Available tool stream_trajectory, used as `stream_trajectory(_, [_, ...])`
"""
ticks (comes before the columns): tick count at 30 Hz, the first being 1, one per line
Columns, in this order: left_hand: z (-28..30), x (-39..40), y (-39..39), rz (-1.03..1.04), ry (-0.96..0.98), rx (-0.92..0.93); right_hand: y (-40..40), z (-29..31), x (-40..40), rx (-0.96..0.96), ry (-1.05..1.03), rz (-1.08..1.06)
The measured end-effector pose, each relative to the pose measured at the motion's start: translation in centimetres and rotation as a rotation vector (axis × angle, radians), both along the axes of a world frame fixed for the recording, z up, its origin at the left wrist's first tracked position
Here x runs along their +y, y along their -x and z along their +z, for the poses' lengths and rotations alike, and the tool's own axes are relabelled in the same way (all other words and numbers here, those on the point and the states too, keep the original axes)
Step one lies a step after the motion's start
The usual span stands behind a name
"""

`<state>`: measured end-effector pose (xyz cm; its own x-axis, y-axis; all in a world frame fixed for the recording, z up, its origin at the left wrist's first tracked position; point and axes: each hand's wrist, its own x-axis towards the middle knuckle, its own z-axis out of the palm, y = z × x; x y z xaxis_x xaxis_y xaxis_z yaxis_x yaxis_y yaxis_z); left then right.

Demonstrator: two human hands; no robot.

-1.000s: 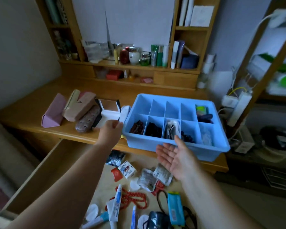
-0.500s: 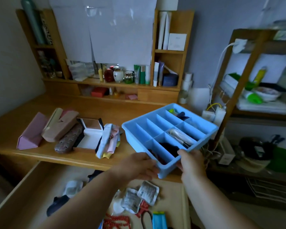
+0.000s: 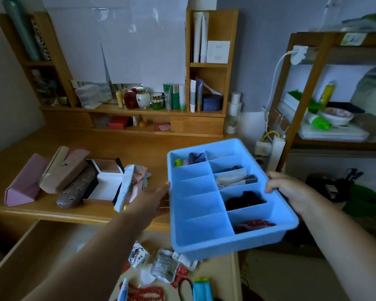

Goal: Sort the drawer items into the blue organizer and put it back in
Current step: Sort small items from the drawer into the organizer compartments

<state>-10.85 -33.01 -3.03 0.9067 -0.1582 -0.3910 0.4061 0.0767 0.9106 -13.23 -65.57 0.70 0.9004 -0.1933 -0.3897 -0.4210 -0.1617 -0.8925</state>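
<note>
I hold the blue organizer (image 3: 195, 233) in the air over the desk's front edge, between both hands. My left hand (image 3: 152, 199) presses flat against its left wall. My right hand (image 3: 289, 187) grips its right rim, fingers curled over the edge. Its right column holds red beads (image 3: 256, 224), a dark bundle (image 3: 243, 199) and a pale packet (image 3: 232, 177); the left cells are mostly bare. Below, the open wooden drawer (image 3: 20, 261) holds loose sachets (image 3: 163, 262), a red coiled cord (image 3: 143, 292) and a blue tube (image 3: 201, 290).
On the desk lie a pink case (image 3: 24, 181), a tan case (image 3: 63, 170), a spotted case (image 3: 78, 187) and an open white box (image 3: 105, 183). Cosmetics (image 3: 143, 97) line the back shelf. A wooden rack (image 3: 334, 94) and a power strip (image 3: 276, 153) stand on the right.
The organizer has been lifted off the desk and turned so its long side runs away from me. My right hand moved from its near edge to the right rim, my left to the left wall.
</note>
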Motion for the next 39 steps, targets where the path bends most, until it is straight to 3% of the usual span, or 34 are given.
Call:
stream_trajectory(7, [0.0,-2.2,-1.6,0.203,0.064,0.045,-2.6,-1.0,-0.3,-0.008,0.178,-0.028])
stream_trajectory(10, [-0.3,-3.3,-1.9,0.339,0.146,0.055,-1.4,-1.0,1.1,-0.249,0.495,-0.049])
stream_trajectory(14, [-0.4,-5.8,-1.2,0.436,0.242,0.075,3.1,-2.0,6.1,-0.744,0.794,-0.044])
stream_trajectory(15, [-0.3,-6.7,-0.7,0.424,0.259,0.091,3.8,-2.7,6.9,-0.763,0.849,-0.105])
stream_trajectory(16, [-0.1,-7.6,-0.1,0.414,0.276,0.109,4.2,-3.4,7.5,-0.703,0.829,-0.188])
stream_trajectory(19, [-0.3,-9.5,1.9,0.430,0.326,0.163,4.3,-4.1,8.1,-0.357,0.344,-0.346])
stream_trajectory(21, [-0.6,-10.0,2.9,0.417,0.352,0.163,3.7,-4.2,7.5,-0.279,0.180,-0.390])
stream_trajectory(34, [-0.5,-8.2,5.2,0.377,0.407,0.111,1.9,-5.1,5.5,-0.314,0.160,-0.318])
stream_trajectory(37, [-0.1,-6.3,5.3,0.251,0.394,0.085,1.7,-4.7,6.0,-0.321,0.168,-0.317])
stream_trajectory(39, [-1.1,-4.3,5.9,0.143,0.254,0.039,2.7,-4.7,6.3,-0.344,0.236,-0.293])
